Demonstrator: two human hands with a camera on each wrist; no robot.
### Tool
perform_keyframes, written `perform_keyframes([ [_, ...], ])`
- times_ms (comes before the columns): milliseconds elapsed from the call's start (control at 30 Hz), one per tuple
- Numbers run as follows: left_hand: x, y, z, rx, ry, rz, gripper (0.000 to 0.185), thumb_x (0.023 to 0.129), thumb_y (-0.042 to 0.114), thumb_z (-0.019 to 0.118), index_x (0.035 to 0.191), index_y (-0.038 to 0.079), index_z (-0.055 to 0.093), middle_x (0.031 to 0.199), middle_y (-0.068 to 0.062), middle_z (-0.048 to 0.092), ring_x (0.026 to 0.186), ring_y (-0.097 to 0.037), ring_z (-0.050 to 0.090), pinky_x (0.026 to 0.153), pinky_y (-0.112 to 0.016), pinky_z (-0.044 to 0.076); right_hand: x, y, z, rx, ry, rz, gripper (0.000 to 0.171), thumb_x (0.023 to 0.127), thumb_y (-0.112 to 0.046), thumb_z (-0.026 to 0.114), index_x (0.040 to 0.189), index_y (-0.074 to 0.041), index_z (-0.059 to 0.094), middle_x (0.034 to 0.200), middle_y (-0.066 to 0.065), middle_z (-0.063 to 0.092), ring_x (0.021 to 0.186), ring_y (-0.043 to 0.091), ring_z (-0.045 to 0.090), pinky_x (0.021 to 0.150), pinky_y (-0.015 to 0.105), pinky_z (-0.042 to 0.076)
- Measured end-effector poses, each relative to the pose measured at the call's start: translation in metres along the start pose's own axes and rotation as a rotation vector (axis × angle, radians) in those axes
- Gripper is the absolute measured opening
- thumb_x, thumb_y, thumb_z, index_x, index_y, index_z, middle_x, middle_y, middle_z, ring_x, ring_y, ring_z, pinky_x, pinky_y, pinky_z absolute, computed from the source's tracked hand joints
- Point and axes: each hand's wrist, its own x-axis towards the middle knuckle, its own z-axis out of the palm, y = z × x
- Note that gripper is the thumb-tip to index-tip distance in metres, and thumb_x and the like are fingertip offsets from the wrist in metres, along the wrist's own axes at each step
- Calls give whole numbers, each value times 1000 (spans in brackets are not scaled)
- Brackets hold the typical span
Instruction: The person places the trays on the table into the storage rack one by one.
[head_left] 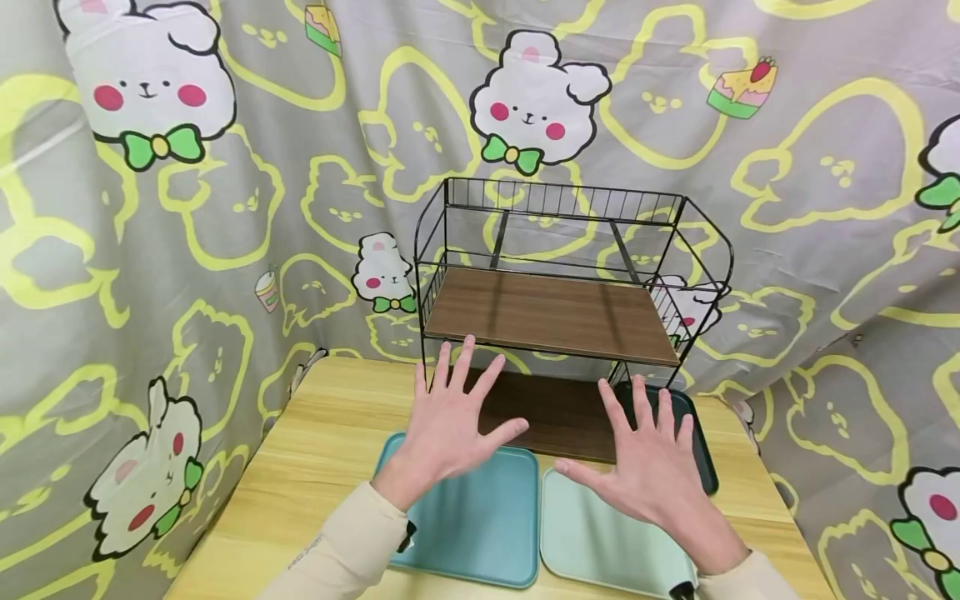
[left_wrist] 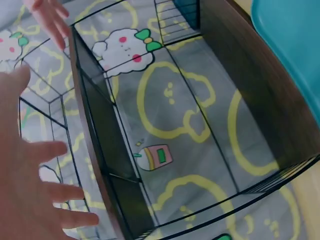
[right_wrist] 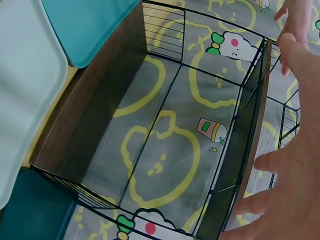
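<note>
In the head view my left hand (head_left: 447, 421) is raised with fingers spread, above the blue tray (head_left: 480, 525) and in front of the rack. My right hand (head_left: 648, 467) hovers the same way over the pale green tray (head_left: 600, 533). Neither one holds anything. Between and beyond them stands a black wire rack with a brown upper shelf (head_left: 555, 312) and a brown lower shelf (head_left: 551, 408). Both wrist views show the spread fingers beside the upper shelf; whether they touch it cannot be told there.
A dark tray (head_left: 697, 442) lies at the rack's right side, partly hidden by my right hand. All stands on a light wooden table (head_left: 255, 483). A grey curtain (head_left: 300, 208) with cartoon rabbits hangs behind and along both sides.
</note>
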Motion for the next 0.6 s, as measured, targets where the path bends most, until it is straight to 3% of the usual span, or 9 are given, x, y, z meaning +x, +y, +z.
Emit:
perform_keyframes([
  [67,1,-4,0,-98,65,-17,87,95,81,50,167,34,35,180,-9,18,165,-42,19,128,-73,21,-2,2,0,9,26,-12,122,77,-94,60,171,-25,23,173,31,22,153,65,22,115,85,19],
  [200,9,-18,0,-315,283,-73,71,98,61,65,155,20,53,167,-13,43,152,-38,43,119,-68,40,-7,8,0,64,52,-13,116,81,-89,63,171,-25,25,172,28,28,153,60,27,118,80,26],
  [300,22,-34,2,-479,449,-163,59,98,48,71,144,13,58,150,-13,54,136,-34,55,108,-58,51,-11,13,1,144,49,14,111,85,-83,65,170,-24,26,171,25,31,152,57,31,114,80,33],
  [367,32,-46,3,-584,519,-229,58,98,43,73,143,11,56,144,-13,54,130,-33,56,106,-52,52,-14,18,2,205,42,39,107,88,-79,66,170,-22,28,170,24,34,150,56,35,110,81,37],
  [467,45,-62,5,-731,541,-298,64,96,40,75,149,13,50,144,-13,53,131,-32,54,108,-49,51,-20,26,6,309,29,89,102,91,-72,69,170,-21,29,168,25,38,148,54,38,106,80,38],
  [600,60,-77,10,-873,465,-322,78,97,40,76,161,16,39,160,-10,49,147,-29,49,122,-47,44,-28,38,13,434,82,135,94,94,-59,75,168,-20,33,163,24,46,145,49,45,104,75,40],
])
